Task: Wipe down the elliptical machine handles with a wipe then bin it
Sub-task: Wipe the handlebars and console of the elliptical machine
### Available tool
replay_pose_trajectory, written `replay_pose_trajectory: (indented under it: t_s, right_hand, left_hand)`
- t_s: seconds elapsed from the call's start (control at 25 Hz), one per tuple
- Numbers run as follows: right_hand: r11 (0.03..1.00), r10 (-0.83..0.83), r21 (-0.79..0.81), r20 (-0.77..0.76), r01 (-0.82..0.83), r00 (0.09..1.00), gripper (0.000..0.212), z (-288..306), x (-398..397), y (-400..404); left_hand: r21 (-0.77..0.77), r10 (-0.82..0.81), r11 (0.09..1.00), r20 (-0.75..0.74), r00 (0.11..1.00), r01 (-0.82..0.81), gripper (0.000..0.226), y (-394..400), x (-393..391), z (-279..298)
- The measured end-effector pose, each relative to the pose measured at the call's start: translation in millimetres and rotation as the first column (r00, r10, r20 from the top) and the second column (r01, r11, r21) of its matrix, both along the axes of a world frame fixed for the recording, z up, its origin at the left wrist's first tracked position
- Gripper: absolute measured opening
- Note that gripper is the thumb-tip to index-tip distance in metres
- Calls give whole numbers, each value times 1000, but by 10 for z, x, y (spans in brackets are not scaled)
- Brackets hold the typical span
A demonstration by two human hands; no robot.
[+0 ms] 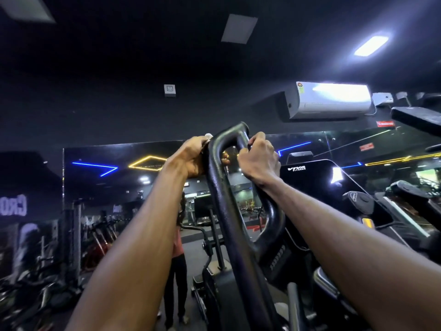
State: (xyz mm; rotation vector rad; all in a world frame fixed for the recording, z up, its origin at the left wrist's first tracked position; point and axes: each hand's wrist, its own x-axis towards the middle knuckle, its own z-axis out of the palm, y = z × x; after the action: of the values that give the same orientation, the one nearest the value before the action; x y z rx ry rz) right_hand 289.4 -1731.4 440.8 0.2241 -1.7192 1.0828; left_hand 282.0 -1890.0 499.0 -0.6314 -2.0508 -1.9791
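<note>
The black looped handle (223, 177) of the elliptical rises between the 2 forearms, its long axis running up and slightly away to a rounded top bend; both hands sit near that bend. The left hand (191, 156) curls around the left bar with the white wipe (208, 136) pinched against the tube, only a small crumpled corner showing above the knuckles. The right hand (259, 157) clamps the right bar at the same height, seemingly steadying it. The unwiped length probably lies below the left grip, so the stroke should follow the tube downward. The handle looks like hard, faintly textured matte coating with a smooth round section; the wipe seems soft and thin. No bin is visible.
</note>
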Motion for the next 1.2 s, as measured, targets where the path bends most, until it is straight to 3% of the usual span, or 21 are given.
replay_pose_trajectory:
  t_s: [0.12, 0.28, 0.4, 0.52, 0.64, 0.8, 0.92, 1.08, 1.2]
  right_hand:
    - [1000, -1, 13, -1, 1, 1000, 19, -39, 26, 14]
    - [1000, -10, 11, 17, 9, 1000, 23, -27, 61, 7]
    - [999, 1, 32, 21, -1, 1000, 26, -61, 76, 33]
    - [999, 7, 45, 21, -8, 1000, 27, -87, 70, 47]
    - [999, 20, 43, 18, -20, 1000, 27, -104, 108, 53]
    - [996, 43, 76, 13, -44, 999, 27, -166, 98, 84]
    - [996, 49, 78, 13, -50, 999, 27, -175, 108, 98]
    - [993, 53, 107, 5, -53, 999, 26, -230, 98, 128]
    - [993, 47, 112, -11, -45, 999, 27, -237, 92, 140]
  left_hand:
    - [82, 50, 995, -7, 999, -50, 40, -172, -30, -244]
    - [225, -54, 973, -3, 999, 54, 61, -16, 35, -320]
    - [287, -83, 954, -19, 996, 85, 50, -23, 52, -663]
    - [306, -150, 940, -29, 988, 151, 53, 16, 156, -843]
    - [361, -104, 925, -54, 993, 116, 48, 195, 316, -916]
    - [330, -124, 935, -48, 991, 133, 39, 204, 427, -1218]
    - [409, -10, 912, -50, 999, 29, 42, 300, 488, -1220]
    - [308, 229, 929, -41, 972, -206, 47, 356, 558, -1629]
    - [358, 329, 888, -56, 943, -289, 39, 401, 597, -1388]
